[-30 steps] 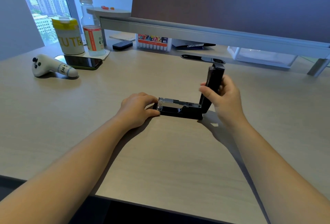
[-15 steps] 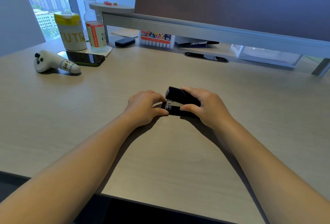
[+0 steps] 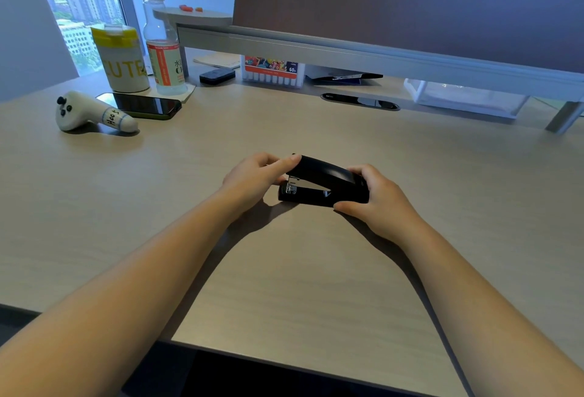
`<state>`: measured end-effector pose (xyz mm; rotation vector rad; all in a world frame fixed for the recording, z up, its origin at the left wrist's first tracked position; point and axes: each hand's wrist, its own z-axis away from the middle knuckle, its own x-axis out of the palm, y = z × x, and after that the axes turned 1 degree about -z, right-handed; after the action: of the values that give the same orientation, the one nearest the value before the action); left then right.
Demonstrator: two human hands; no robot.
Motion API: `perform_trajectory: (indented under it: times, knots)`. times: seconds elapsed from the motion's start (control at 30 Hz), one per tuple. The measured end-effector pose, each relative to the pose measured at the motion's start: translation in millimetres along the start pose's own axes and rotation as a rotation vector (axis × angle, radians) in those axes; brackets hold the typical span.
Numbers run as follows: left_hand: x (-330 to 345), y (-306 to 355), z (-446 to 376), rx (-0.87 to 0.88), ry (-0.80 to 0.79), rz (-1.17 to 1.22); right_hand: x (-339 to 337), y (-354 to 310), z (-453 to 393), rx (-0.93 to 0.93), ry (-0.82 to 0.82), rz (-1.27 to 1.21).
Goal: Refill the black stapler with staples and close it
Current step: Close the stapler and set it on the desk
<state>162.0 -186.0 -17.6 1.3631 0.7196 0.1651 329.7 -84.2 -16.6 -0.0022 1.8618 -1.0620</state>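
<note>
The black stapler (image 3: 324,183) lies on the table (image 3: 284,270) a little above the middle of the frame, with its mouth toward the left. Its top cover is down over the body, but at the mouth end a wedge of bright metal rail is visible under the cover, so I judge it is nearly shut and perhaps not yet clicked home.

The left hand (image 3: 252,177) is at the mouth end, its fingers curled and one fingertip resting on the front tip of the cover. The right hand (image 3: 376,200) is closed around the hinge end, thumb on the near side of the base and fingers over the top.

The stapler looks like a hard plastic shell over a steel frame: stiff, compact, rather heavy for its size, and not fragile. The black cover is glossy, so it may slip a little under a dry finger. The best places to hold seem to be the two long sides of the base near the hinge, with the pressing done on top of the front end. Fingers should keep away from the open mouth, where the metal can pinch.
</note>
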Motion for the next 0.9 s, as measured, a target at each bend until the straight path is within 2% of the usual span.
perform_trajectory:
  times: [0.33, 0.47, 0.63, 0.73, 0.9]
  knots:
    - [2.2, -2.7, 0.1, 0.077, 0.027, -0.056, -1.0, -0.8, 2.7, 0.038, 0.002, -0.024]
    - [5.3, -3.6, 2.5, 0.063, 0.011, 0.044, -4.4, 0.5, 4.9, 0.074, 0.009, -0.04]
    - [-3.7, -7.9, 2.0, 0.149, -0.066, -0.276, -10.2, 6.5, 6.9, 0.116, 0.007, -0.075]
    - [-3.9, -9.7, -1.4, 0.198, -0.038, -0.542, -11.8, 6.8, 5.8, 0.127, -0.009, -0.076]
    - [-3.9, -9.0, -13.9, 0.203, -0.029, -0.603, -9.9, 7.7, -1.1, 0.13, 0.028, -0.03]
